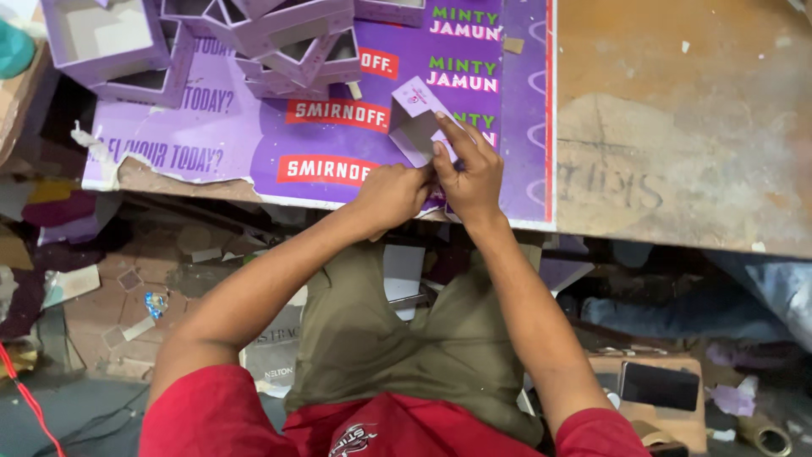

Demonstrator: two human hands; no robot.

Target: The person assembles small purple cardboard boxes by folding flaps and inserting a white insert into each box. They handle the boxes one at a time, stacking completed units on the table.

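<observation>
Purple card piece [416, 118] apparently between hands.

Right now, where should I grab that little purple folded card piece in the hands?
Grab the small purple card piece at its near bottom edge, coming from the person's side, where the left hand and right hand pinch it. Its far end tilts up free over the purple printed sheet.

Cardboard craft workshop, worn workbench [677, 127], purple box shells [110, 42], floor offcuts [127, 279]
</observation>
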